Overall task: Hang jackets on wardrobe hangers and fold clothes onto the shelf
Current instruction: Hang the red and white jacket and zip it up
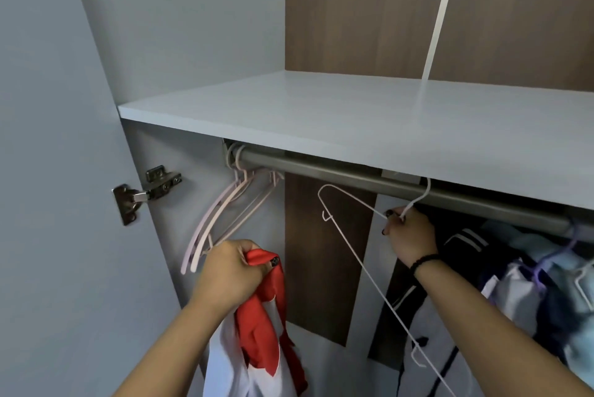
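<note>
My left hand [229, 274] grips the collar of a red and white jacket [260, 332], which hangs down below it at the lower middle. My right hand [408, 236] pinches the neck of a thin white wire hanger [356, 255] just under the grey wardrobe rail [337, 171]. The hanger's hook reaches up to the rail and its frame tilts down toward me. A pale grey shelf [353, 114] lies directly above the rail.
Several pale pink hangers [221, 220] hang bare at the rail's left end. Dark and light blue clothes [530, 284] hang packed at the right. The wardrobe door with a metal hinge [144, 191] stands at the left.
</note>
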